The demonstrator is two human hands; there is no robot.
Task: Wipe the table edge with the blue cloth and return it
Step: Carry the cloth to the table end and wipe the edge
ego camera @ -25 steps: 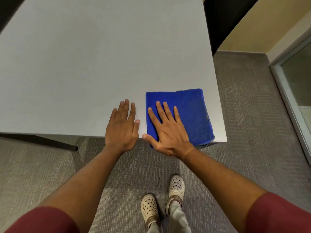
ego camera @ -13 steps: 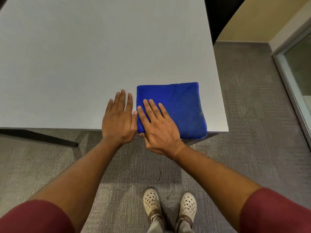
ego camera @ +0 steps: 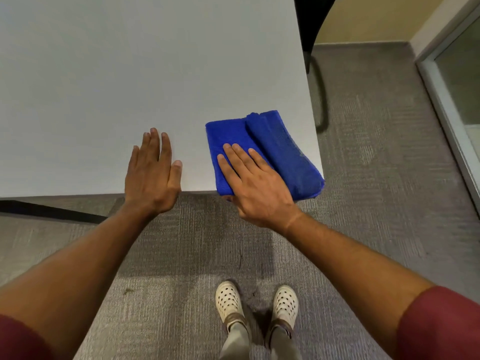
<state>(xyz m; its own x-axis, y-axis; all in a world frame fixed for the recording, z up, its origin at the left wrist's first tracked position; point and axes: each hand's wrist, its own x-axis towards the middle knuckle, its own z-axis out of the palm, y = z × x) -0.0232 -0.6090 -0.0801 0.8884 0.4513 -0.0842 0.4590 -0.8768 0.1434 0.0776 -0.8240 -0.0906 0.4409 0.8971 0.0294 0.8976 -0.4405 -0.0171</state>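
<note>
A folded blue cloth (ego camera: 283, 152) lies at the near right corner of the grey table (ego camera: 130, 74), and its right end hangs slightly over the corner. The cloth's right half is bunched into a fold. My right hand (ego camera: 257, 185) lies on the cloth's left part at the table's near edge, fingers flat on top and the thumb tucked under the edge. My left hand (ego camera: 152, 175) rests flat on the bare tabletop to the left of the cloth, fingers together, holding nothing. A gap of table shows between the two hands.
A black chair (ego camera: 309, 16) with a curved leg (ego camera: 320, 100) stands just past the table's right side. A dark table support (ego camera: 52, 211) runs under the near edge at left. A glass door frame (ego camera: 446, 105) is at far right. My shoes (ego camera: 228, 300) stand on grey carpet.
My right hand has slid the cloth to the right along the near edge to the corner, and its right half has bunched up. The left hand stayed put, so a gap opened between the hands.
</note>
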